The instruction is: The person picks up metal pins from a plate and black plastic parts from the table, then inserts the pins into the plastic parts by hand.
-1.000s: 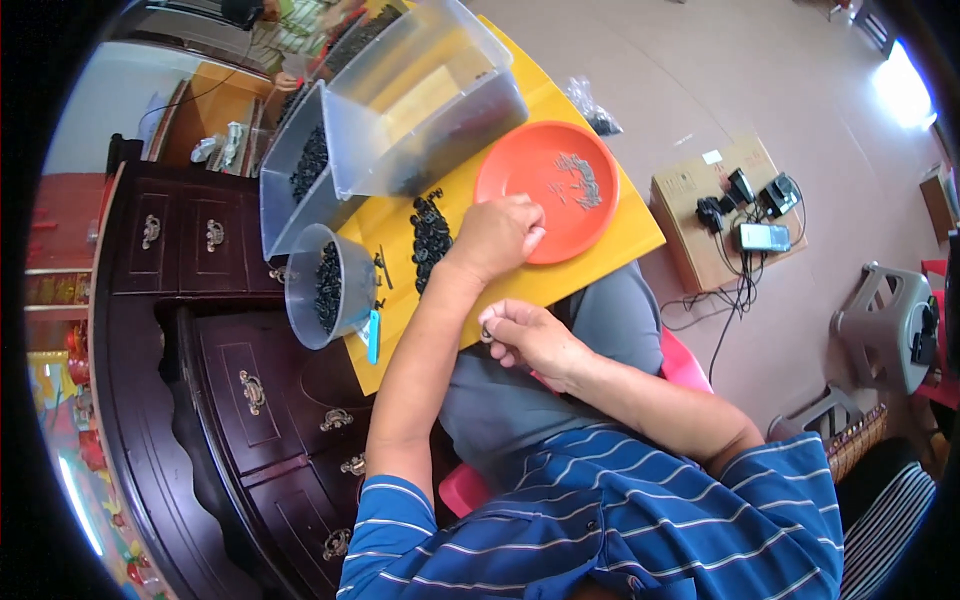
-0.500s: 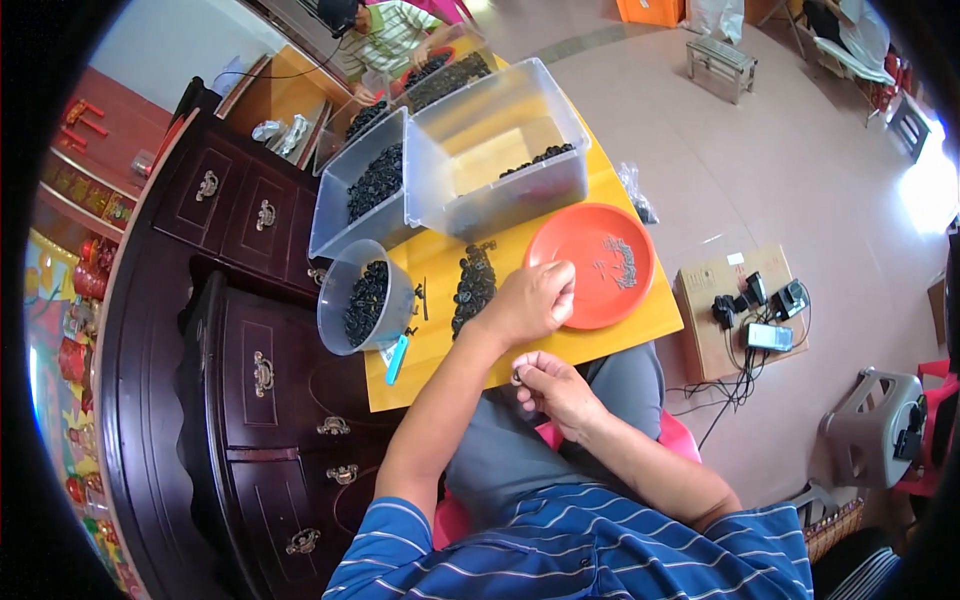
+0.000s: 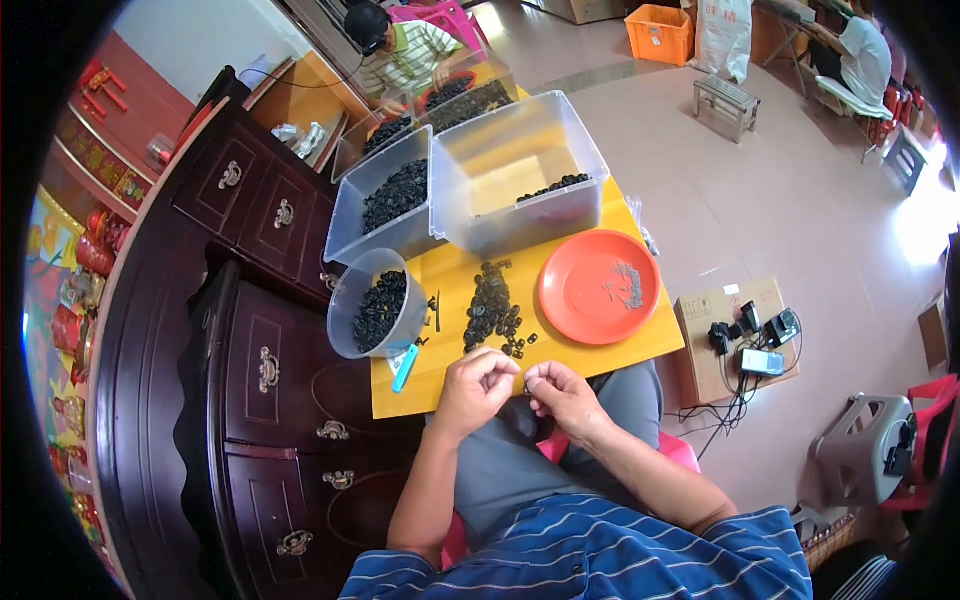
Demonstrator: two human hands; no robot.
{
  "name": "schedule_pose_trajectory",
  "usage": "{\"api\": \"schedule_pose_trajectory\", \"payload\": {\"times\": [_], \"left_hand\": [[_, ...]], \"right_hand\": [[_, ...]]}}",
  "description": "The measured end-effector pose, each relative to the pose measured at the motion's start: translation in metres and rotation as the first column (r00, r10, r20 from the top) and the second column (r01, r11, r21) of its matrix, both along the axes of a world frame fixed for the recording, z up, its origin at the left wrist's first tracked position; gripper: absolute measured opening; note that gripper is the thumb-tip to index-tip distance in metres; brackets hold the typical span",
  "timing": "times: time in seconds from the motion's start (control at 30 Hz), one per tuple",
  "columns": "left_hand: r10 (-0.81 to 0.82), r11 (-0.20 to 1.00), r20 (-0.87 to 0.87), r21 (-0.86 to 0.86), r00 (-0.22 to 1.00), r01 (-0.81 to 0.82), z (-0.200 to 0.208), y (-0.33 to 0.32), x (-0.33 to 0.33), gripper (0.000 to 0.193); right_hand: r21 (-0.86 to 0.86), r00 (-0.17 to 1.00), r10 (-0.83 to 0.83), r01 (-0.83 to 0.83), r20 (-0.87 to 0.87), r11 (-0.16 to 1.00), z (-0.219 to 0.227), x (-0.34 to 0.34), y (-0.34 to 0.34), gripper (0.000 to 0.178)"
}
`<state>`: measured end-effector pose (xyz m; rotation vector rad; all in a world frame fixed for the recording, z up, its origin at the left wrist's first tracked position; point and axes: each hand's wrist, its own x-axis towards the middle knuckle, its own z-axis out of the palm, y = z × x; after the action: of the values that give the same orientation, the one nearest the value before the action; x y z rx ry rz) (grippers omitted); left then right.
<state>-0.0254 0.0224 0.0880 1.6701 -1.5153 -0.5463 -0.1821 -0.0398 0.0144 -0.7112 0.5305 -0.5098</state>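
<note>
Head view shows me both hands brought together at the near edge of the yellow wooden tabletop (image 3: pixel 600 355). My left hand (image 3: pixel 478 385) and right hand (image 3: pixel 560 392) meet fingertip to fingertip, each grip pinched narrow on what I judge to be one of the small black parts; the piece itself is too small to make out between the fingers, so I cannot tell which hand truly carries it. Just beyond the hands lies the loose heap of small black ring-shaped parts (image 3: pixel 493 308), spread on the tabletop between the round clear plastic tub of black pieces (image 3: pixel 378 305) on the left and the round orange plastic plate (image 3: pixel 598 287) on the right, which carries a few small dark bits. A light blue pen-like tool (image 3: pixel 405 367) lies near the left hand. Behind stand two clear rectangular plastic bins (image 3: pixel 520 170), both with black pieces inside.

I judge the step in hand to be fitting or checking a single piece held between the two hands. The next move, as I read it, calls for a fine, steady pinch and a short reach forward to the heap or the plate without scattering the loose parts.
</note>
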Motion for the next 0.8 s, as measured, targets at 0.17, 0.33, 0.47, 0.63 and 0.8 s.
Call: {"api": "schedule_pose_trajectory", "payload": {"times": [0.17, 0.33, 0.47, 0.63, 0.8], "left_hand": [[0.035, 0.999, -0.022, 0.011, 0.999, -0.035, -0.003, 0.018, -0.006, 0.010], [0.083, 0.996, -0.125, 0.005, 0.989, -0.084, -0.014, 0.022, -0.018, 0.010], [0.088, 0.996, -0.156, -0.021, 0.984, -0.092, -0.019, 0.021, -0.022, 0.014], [0.118, 0.993, -0.102, -0.007, 0.988, -0.120, -0.017, 0.017, -0.024, 0.012], [0.136, 0.990, -0.103, -0.011, 0.985, -0.138, -0.021, 0.017, -0.022, 0.013]], "right_hand": [[-0.051, 1.000, -0.006, 0.006, -0.009, 0.999, -0.005, 0.000, 0.003, 0.014], [-0.095, 1.000, -0.016, 0.015, -0.011, 0.995, -0.008, 0.001, 0.003, 0.014], [-0.052, 0.999, -0.013, 0.014, 0.030, 0.999, -0.003, 0.000, 0.005, 0.013], [-0.071, 0.997, -0.027, 0.032, 0.070, 0.997, -0.012, 0.003, 0.003, 0.012], [-0.098, 0.993, -0.035, 0.047, 0.113, 0.994, -0.011, 0.002, 0.001, 0.015]]}}
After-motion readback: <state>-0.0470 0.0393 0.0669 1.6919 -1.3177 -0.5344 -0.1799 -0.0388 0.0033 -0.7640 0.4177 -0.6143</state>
